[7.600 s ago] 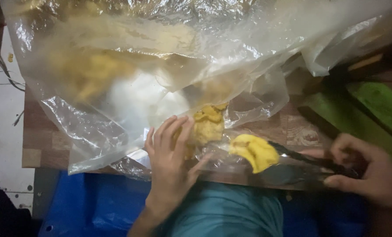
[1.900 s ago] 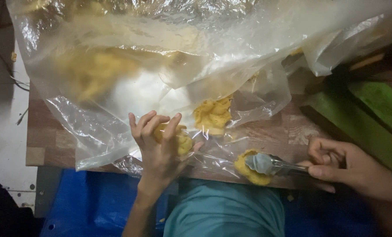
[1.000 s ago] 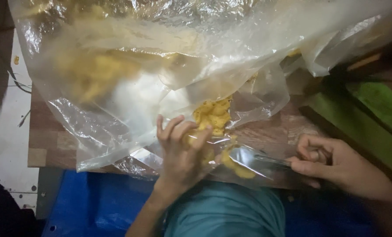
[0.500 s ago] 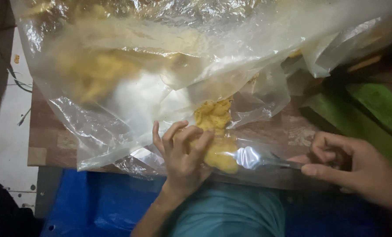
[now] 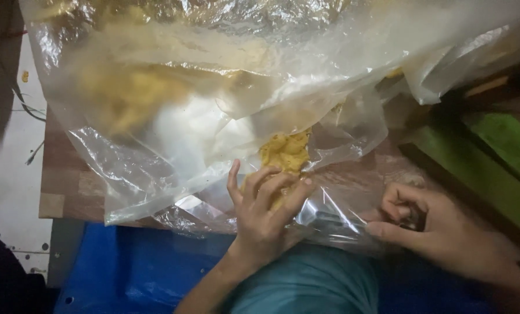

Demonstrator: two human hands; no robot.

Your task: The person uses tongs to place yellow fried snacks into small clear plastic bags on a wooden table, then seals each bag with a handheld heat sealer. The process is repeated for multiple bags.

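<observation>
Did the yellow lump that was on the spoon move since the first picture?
Yes. It was right of the left hand, out toward the green board. Now the yellow lump lies left of there, under that hand's fingers, farther from the board.

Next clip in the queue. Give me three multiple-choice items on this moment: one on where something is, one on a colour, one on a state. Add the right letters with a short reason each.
1. Where does the left hand rest?
A. On the yellow dough near the table's front edge
B. On the green boards
C. On the white floor

2. What colour is the sheet below the table edge?
A. Red
B. Blue
C. Black

3. How does the clear plastic sheet lie?
A. Rolled into a tight tube
B. Folded in a neat square
C. Crumpled and spread loosely over the wooden table

Answers:
1 A, the fingers curl over the lower part of the yellow lump.
2 B, blue shows under the wooden edge, beside the forearm.
3 C, it billows in wrinkled folds over most of the table, while the right hand pinches something at its edge.
</observation>
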